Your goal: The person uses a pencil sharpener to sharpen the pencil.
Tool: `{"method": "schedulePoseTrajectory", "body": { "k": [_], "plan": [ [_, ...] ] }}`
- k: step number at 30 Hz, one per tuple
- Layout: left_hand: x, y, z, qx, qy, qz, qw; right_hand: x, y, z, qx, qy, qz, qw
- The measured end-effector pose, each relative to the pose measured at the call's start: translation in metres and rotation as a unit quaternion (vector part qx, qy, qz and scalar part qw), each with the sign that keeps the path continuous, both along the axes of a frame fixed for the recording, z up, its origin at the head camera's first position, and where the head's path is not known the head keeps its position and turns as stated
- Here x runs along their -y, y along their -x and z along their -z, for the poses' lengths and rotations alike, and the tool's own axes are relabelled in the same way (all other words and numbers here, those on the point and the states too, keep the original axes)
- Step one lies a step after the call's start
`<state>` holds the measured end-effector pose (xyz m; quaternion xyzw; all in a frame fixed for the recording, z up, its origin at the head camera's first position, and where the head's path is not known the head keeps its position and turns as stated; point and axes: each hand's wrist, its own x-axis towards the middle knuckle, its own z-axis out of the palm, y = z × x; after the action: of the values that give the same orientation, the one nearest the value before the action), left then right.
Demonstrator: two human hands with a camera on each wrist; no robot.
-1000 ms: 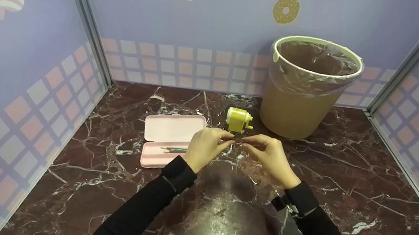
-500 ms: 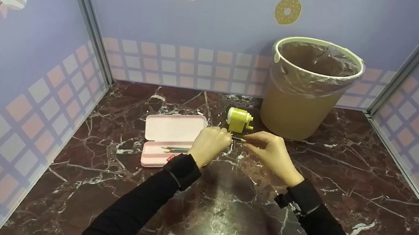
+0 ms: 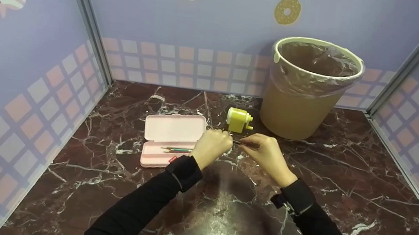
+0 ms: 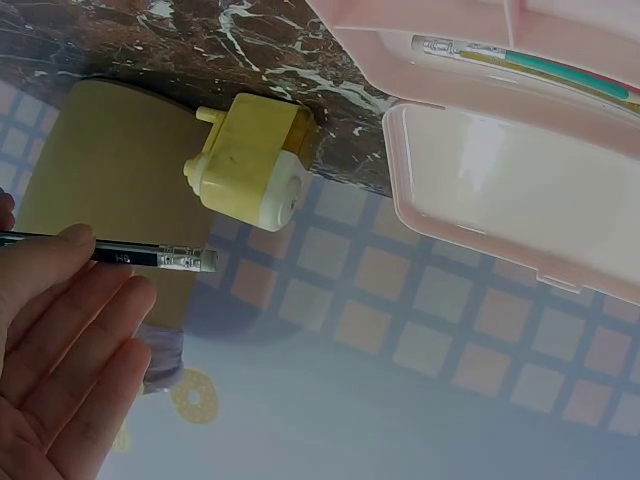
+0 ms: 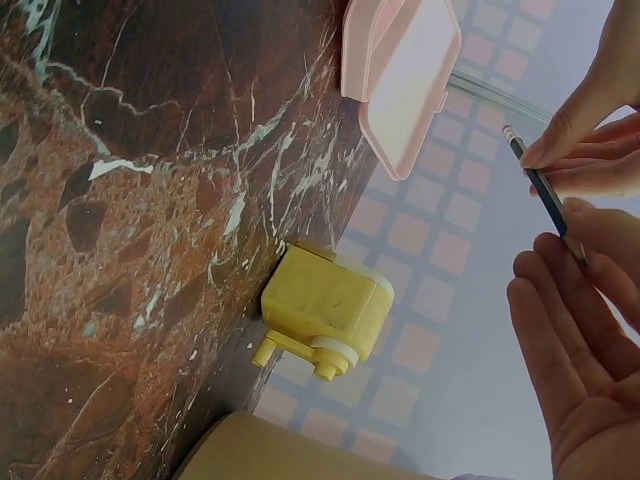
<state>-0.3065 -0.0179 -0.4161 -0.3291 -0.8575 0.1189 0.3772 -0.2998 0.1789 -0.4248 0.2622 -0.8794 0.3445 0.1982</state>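
Observation:
Between the two hands is a short dark pencil (image 4: 135, 253) with a metal ferrule and a pale eraser. My left hand (image 3: 212, 145) pinches it near the eraser end, thumb on top. In the right wrist view the fingertips of my right hand (image 5: 590, 370) pinch the pencil's sharpened end, its point showing beside the thumb. Just beyond the hands stands a yellow crank pencil sharpener (image 3: 237, 120) with a white front. To the left lies an open pink pencil case (image 3: 174, 128), a green pencil (image 4: 565, 75) and others in its tray.
A tall tan bin (image 3: 297, 111) with a clear plastic liner stands behind and to the right of the sharpener. Patterned panels (image 3: 204, 22) enclose the dark marbled table (image 3: 105, 200) at the back and sides. Small pale bits lie on the tabletop near the case.
My left hand has turned over, back of the hand upward, and shifted slightly right. The pencil showed between the hands half a second ago; now my right fingers cover more of it.

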Motion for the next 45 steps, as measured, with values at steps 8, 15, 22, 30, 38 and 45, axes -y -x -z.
{"method": "schedulePoseTrajectory", "body": {
  "k": [8, 15, 22, 30, 38, 45],
  "plan": [
    [0.005, 0.003, 0.004, 0.008, -0.01, 0.022, 0.9997, 0.0, 0.001, 0.001, 0.0, 0.022, 0.008, 0.9997],
    [0.024, 0.007, 0.009, 0.109, -0.09, 0.079, 0.9868, -0.003, 0.0, 0.005, 0.044, 0.058, 0.018, 0.9972],
    [0.047, 0.013, 0.019, 0.192, -0.215, 0.095, 0.9528, -0.009, -0.002, 0.005, 0.088, 0.069, 0.026, 0.9934],
    [0.059, 0.013, 0.028, 0.241, -0.264, 0.13, 0.9248, -0.014, -0.004, 0.009, 0.14, 0.104, -0.007, 0.9846],
    [0.059, 0.008, 0.028, 0.231, -0.261, 0.169, 0.9219, -0.021, -0.002, 0.013, 0.158, 0.098, -0.023, 0.9823],
    [0.059, 0.005, 0.029, 0.234, -0.248, 0.165, 0.9255, -0.024, 0.003, 0.016, 0.157, 0.054, -0.03, 0.9857]
  ]
}}
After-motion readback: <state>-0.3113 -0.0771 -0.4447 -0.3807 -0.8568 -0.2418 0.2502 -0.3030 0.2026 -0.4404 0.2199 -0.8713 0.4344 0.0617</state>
